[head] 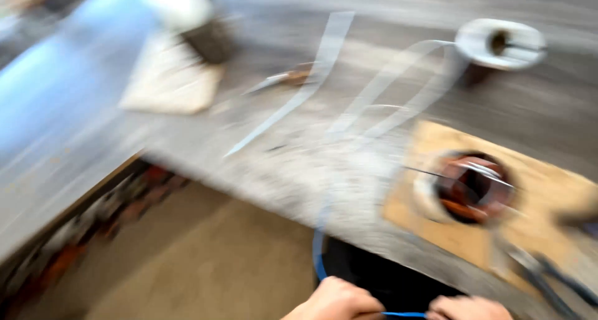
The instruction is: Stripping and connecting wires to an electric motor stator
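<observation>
Head view, and the only one: the picture is heavily blurred, so fine detail is lost. At the bottom edge, at about 6 o'clock, the left hand point(335, 301) and the right hand point(468, 308) sit close together, each pinching an end of a short taut stretch of blue strip point(403, 314). Both grips look narrow and closed on that strip, though the fingertips themselves are smeared. From the left hand the strip curves up toward 12 o'clock, climbs over the worktop point(293, 164) edge and turns pale and translucent (whether that is blur or the strip's own colour I cannot tell), then runs toward a white spool point(500, 43) at 2 o'clock.

A second loose pale strip point(305, 86) lies across the worktop near 12 o'clock, beside a small blurred tool point(283, 79). At 3 o'clock a wooden board point(536, 195) carries a round reddish-brown coil point(473, 186) in a hole. A cloth point(168, 83) with a dark object point(212, 39) on it lies at 11 o'clock.

Risks, as I judge them: the strip bends over the worktop edge, so a hard pull could scrape or kink it there. The spool appears to lie free, so tension might drag or tip it. The loose loops between spool and edge could snag on the board or the coil.
</observation>
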